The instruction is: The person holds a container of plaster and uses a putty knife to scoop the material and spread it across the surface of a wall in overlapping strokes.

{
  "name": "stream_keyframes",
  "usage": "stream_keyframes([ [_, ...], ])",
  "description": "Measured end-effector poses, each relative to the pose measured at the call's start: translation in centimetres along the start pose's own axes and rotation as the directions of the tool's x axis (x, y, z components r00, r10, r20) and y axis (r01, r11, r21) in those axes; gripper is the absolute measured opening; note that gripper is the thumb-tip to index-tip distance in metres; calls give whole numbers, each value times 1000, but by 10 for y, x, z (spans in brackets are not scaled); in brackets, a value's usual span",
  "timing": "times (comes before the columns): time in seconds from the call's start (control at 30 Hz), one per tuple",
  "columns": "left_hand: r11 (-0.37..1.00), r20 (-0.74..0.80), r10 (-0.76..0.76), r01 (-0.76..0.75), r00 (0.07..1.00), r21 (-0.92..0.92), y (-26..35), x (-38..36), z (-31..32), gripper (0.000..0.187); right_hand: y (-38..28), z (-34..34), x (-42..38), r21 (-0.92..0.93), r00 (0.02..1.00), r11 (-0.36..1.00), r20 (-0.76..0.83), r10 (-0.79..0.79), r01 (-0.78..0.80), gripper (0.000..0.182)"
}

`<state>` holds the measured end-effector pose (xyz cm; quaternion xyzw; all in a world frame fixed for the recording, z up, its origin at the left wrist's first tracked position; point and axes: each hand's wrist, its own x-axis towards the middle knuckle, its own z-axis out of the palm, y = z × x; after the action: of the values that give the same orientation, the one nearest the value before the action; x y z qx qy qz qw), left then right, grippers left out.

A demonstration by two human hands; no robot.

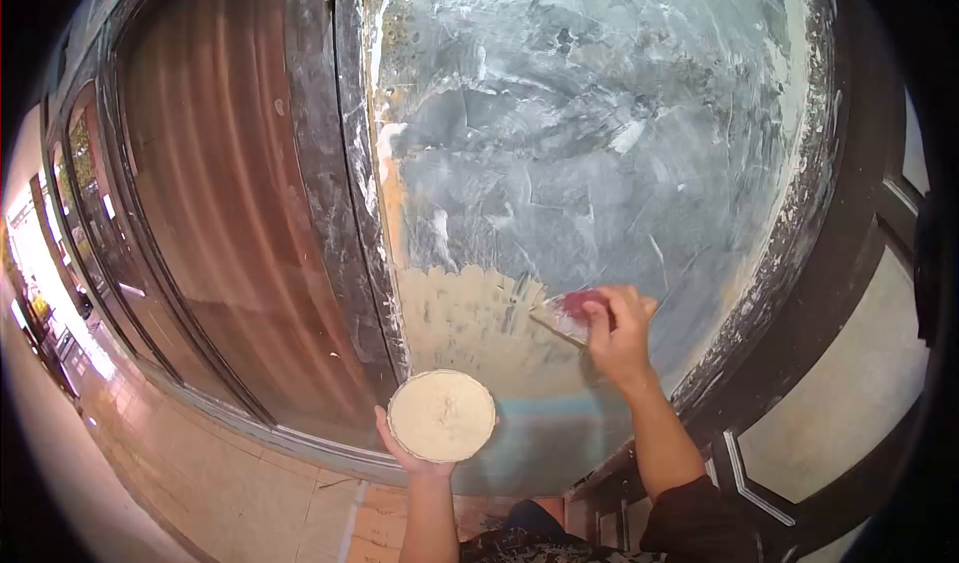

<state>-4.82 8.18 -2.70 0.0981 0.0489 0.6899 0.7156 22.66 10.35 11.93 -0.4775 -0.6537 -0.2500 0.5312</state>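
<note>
Red-handled scraper [577, 304] is pointing left above wall's [559, 203] lower edge, right hand [621, 338] gripping it, left hand [420, 466] cupping bowl [443, 459] lower-left.

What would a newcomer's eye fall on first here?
Probably the big blotchy grey wall, filling the upper middle, with a cream patch low on its left. Below the patch, the left hand holds a round bowl of cream paste. To the right, the right hand holds a reddish scraper by the patch.
</note>
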Motion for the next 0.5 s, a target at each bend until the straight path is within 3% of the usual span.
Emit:
stream_keyframes([
  [0.03, 1000, -1, 1, -1, 1000, 0, 1, 0, 2, 86, 0, 2, -2, -54, 997, 997, 59, -51, 54, 13],
  [0.13, 1000, -38, -5, 6, 999, 18, 0, 3, 0, 86, 4, 1, 16, -86, 998, 994, 1, -63, 63, 12],
  [0.3, 998, 48, -61, 62, 997, -28, -3, 6, -6, 84, 0, -11, 15, 13, 998, 1000, -65, 2, -1, 11],
  [0.33, 998, 146, -68, 70, 987, -4, 0, -3, 4, 84, 2, -7, 8, -1, 998, 999, -54, -42, 42, 12],
  [0.37, 998, 146, -66, 67, 987, -5, -1, -3, 2, 84, 4, -3, 3, 1, 998, 999, -54, -43, 43, 12],
  [0.43, 1000, 14, -25, 25, 1000, -7, -2, 1, -5, 83, 5, 1, -3, -81, 993, 995, 108, -51, 60, 13],
  [0.5, 1000, 41, -28, 28, 999, -13, -4, 3, -10, 84, 9, 1, 7, -103, 996, 992, 46, -73, 77, 14],
])
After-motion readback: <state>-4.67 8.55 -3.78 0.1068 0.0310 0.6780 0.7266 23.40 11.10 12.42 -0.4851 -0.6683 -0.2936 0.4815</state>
